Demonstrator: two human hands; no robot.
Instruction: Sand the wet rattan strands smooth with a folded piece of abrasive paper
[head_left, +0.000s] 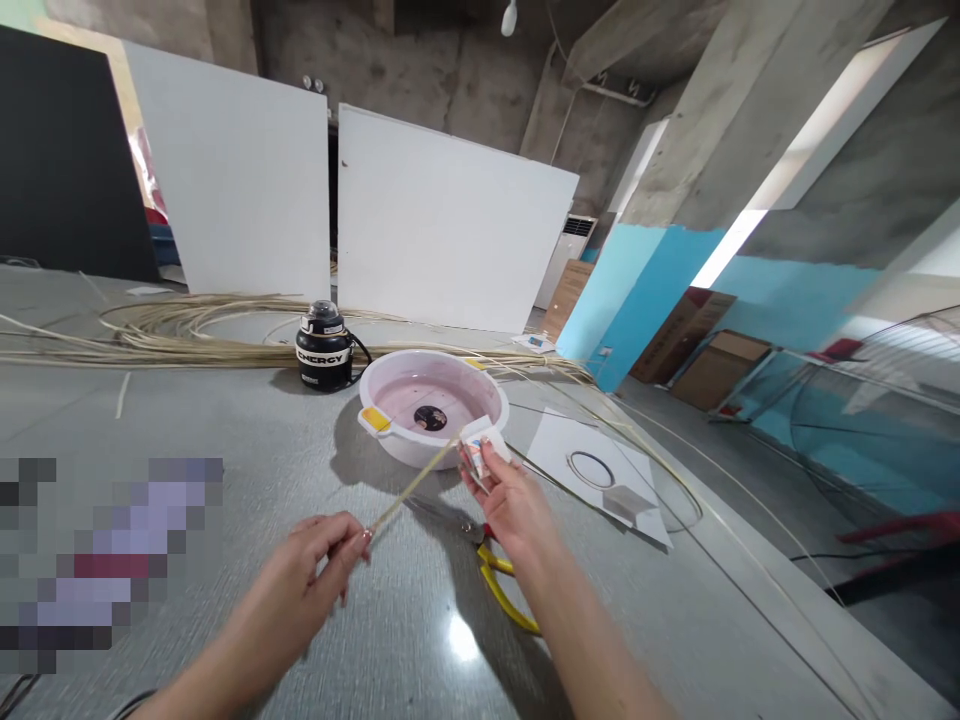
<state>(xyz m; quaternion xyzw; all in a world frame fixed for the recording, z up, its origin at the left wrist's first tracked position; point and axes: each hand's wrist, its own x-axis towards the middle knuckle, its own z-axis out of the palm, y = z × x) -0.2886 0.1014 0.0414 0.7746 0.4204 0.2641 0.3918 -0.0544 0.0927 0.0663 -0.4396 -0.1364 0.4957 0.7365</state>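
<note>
My left hand (pixel 326 555) pinches the end of a thin pale strip (pixel 412 487) that looks like bamboo or rattan. From there the strip slants up to my right hand (pixel 514 495). My right hand is closed on a folded piece of white paper (pixel 480 445) with coloured print, which seems wrapped around the strip; the exact hold is hidden. Past my right hand, a darker greenish length (pixel 570 490) runs to the right. Under my right forearm lies a cutting tool with yellow handles (pixel 499 580), partly covered.
A white basin (pixel 390 440) with pinkish water stands just beyond my hands. Left of it is a black jug (pixel 322 350) marked ENERGY. Coiled strips (pixel 202 320) lie at the back. A white sheet (pixel 555 440) bearing a dark ring (pixel 592 455) lies right.
</note>
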